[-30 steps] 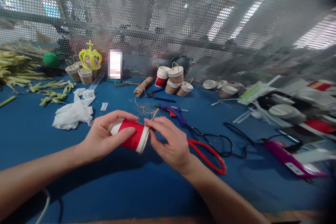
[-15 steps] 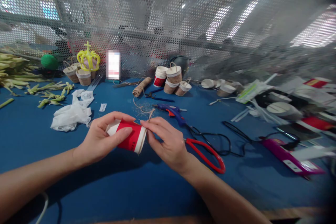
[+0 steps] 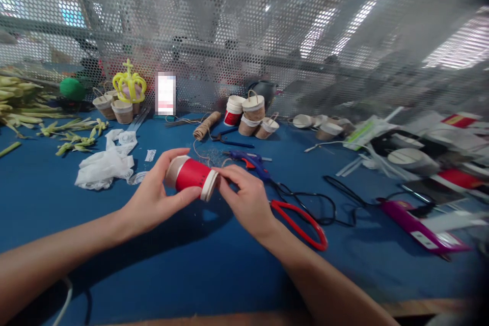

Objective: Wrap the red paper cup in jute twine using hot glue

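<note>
A red and white paper cup [image 3: 192, 175] lies on its side in the air, its white rim turned to the right. My left hand [image 3: 158, 188] is closed around it, thumb below and fingers over the top. At the rim, the fingertips of my right hand [image 3: 244, 196] are pinched together; a bit of twine seems to run into them, though the fingers cover most of it. Beyond the hands, the roll of twine [image 3: 207, 126] lies with a loose strand trailing toward the cup. A blue glue gun [image 3: 252, 163] rests just behind my right hand.
Red-handled scissors [image 3: 300, 224] lie right of my right forearm, near a black cable [image 3: 305, 195]. White lace [image 3: 105, 168] is at left. Small wrapped buckets [image 3: 254, 109] and blue-handled pliers [image 3: 233, 140] sit farther back. A purple box [image 3: 420, 226] lies at right.
The cup has turned in my left hand and moved slightly up and right, showing a brown band near its base. My right fingers remain at the rim; the upright twine end has dropped.
</note>
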A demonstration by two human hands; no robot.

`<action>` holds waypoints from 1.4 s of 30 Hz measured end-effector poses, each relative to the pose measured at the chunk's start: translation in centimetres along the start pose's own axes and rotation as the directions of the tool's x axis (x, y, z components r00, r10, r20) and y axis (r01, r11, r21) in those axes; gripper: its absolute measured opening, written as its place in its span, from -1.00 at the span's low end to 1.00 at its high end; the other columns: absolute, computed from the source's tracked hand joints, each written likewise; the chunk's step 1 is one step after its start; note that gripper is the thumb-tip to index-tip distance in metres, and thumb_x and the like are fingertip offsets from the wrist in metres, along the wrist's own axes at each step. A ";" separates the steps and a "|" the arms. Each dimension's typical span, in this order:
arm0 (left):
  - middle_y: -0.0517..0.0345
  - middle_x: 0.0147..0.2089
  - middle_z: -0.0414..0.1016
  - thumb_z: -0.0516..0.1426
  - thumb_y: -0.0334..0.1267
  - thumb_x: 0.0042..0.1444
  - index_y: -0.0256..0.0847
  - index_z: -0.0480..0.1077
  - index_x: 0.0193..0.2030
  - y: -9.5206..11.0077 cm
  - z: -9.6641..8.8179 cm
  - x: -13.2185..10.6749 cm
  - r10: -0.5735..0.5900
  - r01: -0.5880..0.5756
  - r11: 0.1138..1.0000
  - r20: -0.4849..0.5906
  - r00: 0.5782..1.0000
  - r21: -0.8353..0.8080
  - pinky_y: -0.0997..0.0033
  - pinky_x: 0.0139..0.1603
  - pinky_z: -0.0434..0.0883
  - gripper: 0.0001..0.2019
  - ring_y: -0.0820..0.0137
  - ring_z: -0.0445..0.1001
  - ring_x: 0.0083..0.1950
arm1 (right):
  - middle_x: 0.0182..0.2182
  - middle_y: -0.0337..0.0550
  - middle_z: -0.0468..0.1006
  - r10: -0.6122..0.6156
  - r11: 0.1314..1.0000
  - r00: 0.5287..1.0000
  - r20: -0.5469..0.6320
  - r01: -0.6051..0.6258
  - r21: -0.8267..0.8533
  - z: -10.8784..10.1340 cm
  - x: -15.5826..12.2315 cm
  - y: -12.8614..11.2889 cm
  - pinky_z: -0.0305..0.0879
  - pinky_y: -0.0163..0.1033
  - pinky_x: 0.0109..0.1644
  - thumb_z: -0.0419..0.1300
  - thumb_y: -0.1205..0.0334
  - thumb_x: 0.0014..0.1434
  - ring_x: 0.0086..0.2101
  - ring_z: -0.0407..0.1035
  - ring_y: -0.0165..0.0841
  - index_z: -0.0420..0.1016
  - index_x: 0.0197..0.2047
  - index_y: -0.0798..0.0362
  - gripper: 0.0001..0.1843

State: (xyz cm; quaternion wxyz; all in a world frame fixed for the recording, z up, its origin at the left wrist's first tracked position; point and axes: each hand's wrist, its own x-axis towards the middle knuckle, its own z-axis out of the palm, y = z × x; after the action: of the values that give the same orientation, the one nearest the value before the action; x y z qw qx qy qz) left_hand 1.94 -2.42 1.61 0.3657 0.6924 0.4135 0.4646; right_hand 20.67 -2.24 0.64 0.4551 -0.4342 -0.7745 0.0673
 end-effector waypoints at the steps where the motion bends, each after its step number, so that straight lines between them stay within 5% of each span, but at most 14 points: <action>1: 0.01 -0.03 0.32 0.22 -0.16 -0.08 -0.20 0.14 0.09 -0.2 0.0 0.0 0.084 -0.080 0.992 -0.030 0.996 0.095 0.29 -0.05 0.30 -0.41 0.28 0.35 -0.08 | -0.40 -0.09 0.53 0.009 1.000 0.999 -0.032 -0.010 -0.014 0.0 0.0 0.1 0.37 -0.26 -0.26 0.07 0.45 0.10 -0.36 0.42 -0.37 0.50 -0.27 0.15 -0.81; 3: -0.08 0.09 0.20 0.24 -0.16 -0.11 -0.22 0.08 0.13 -0.6 0.1 0.0 0.201 -0.188 0.957 -0.038 0.979 0.221 0.19 0.08 0.20 -0.34 0.19 0.24 0.07 | -0.38 -0.08 0.54 0.015 0.999 0.996 -0.089 -0.019 -0.039 0.0 0.1 0.3 0.36 -0.24 -0.24 0.07 0.44 0.10 -0.35 0.42 -0.36 0.49 -0.27 0.15 -0.82; 6: -0.10 0.15 0.13 0.24 -0.18 -0.10 -0.20 0.01 0.16 -1.0 0.4 -0.2 0.220 -0.213 0.949 -0.008 0.975 0.232 0.14 0.15 0.13 -0.30 0.16 0.17 0.15 | -0.37 -0.09 0.54 0.033 0.999 0.992 -0.119 -0.037 -0.035 0.0 0.2 0.4 0.37 -0.22 -0.22 0.08 0.41 0.11 -0.34 0.42 -0.36 0.49 -0.26 0.11 -0.82; 11: -0.01 -0.03 0.33 0.18 -0.22 -0.01 -0.21 -0.07 0.21 -0.9 0.4 -0.2 0.027 -0.026 0.985 0.000 1.000 -0.169 0.29 0.01 0.26 -0.32 0.30 0.34 -0.05 | -0.37 -0.10 0.54 0.005 1.000 0.996 -0.093 -0.006 -0.009 0.2 0.0 0.4 0.38 -0.22 -0.24 0.07 0.40 0.13 -0.34 0.43 -0.36 0.48 -0.24 0.11 -0.81; 13: 0.11 -0.23 0.40 0.14 -0.20 0.04 -0.23 -0.05 0.20 -0.7 0.2 0.1 -0.093 0.099 0.934 0.034 0.995 -0.342 0.40 -0.18 0.33 -0.37 0.40 0.39 -0.25 | -0.36 -0.10 0.53 -0.034 0.999 0.995 -0.090 0.033 -0.018 0.2 0.0 0.4 0.37 -0.21 -0.23 0.05 0.41 0.14 -0.33 0.42 -0.37 0.48 -0.22 0.09 -0.80; 17: 0.17 -0.30 0.37 0.14 -0.17 0.03 -0.26 0.13 0.11 -0.4 0.0 0.6 -0.186 0.200 0.849 0.078 0.979 -0.488 0.51 -0.29 0.32 -0.49 0.47 0.35 -0.33 | -0.35 -0.10 0.52 -0.108 0.994 0.992 -0.062 0.107 -0.018 0.3 0.0 0.2 0.37 -0.21 -0.22 0.03 0.43 0.15 -0.32 0.41 -0.38 0.46 -0.19 0.08 -0.77; 28: 0.28 -0.47 0.29 0.15 -0.17 0.03 -0.21 0.22 0.09 0.0 -0.2 -0.1 -0.153 0.179 0.930 0.105 0.983 -0.320 0.58 -0.45 0.26 -0.53 0.53 0.23 -0.49 | -0.36 -0.10 0.51 -0.147 0.989 0.987 0.069 0.144 0.039 0.3 -0.1 0.1 0.37 -0.25 -0.24 0.01 0.42 0.16 -0.32 0.40 -0.40 0.47 -0.19 0.10 -0.76; 34: 0.27 -0.47 0.30 0.13 -0.18 0.06 -0.19 0.20 0.08 -0.2 -0.1 -0.2 -0.137 0.146 0.936 0.050 0.989 -0.320 0.59 -0.46 0.26 -0.57 0.53 0.25 -0.50 | -0.36 -0.18 0.51 0.048 0.984 0.994 0.103 -0.065 0.167 0.3 -0.1 0.2 0.39 -0.26 -0.22 0.06 0.35 0.12 -0.36 0.41 -0.42 0.27 0.03 0.05 -0.63; 38: 0.25 -0.45 0.34 0.11 -0.18 0.08 -0.18 0.20 0.08 -0.6 0.0 -0.3 -0.072 0.076 0.975 0.026 0.997 -0.209 0.57 -0.46 0.27 -0.59 0.50 0.28 -0.48 | -0.46 -0.20 0.48 0.230 0.935 0.972 0.050 -0.236 0.264 -0.1 -0.1 -0.3 0.38 -0.31 -0.35 0.11 0.27 0.10 -0.46 0.40 -0.43 0.35 -0.23 0.08 -0.87; 42: 0.25 -0.44 0.36 0.08 -0.22 0.10 -0.19 0.20 0.07 -0.8 0.1 -0.3 -0.013 0.015 0.997 0.023 1.000 -0.074 0.57 -0.48 0.27 -0.62 0.50 0.28 -0.50 | -0.54 -0.21 0.45 0.235 0.914 0.939 0.251 -0.302 0.272 -0.6 0.0 -1.2 0.35 -0.33 -0.42 0.08 0.25 0.12 -0.52 0.36 -0.44 0.38 -0.42 0.10 -0.86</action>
State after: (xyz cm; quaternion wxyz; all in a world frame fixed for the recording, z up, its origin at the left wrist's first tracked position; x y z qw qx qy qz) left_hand 1.75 -2.41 0.74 0.3989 0.6807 0.3966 0.4693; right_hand 20.43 -3.13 1.63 0.4175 -0.4513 -0.7315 0.2950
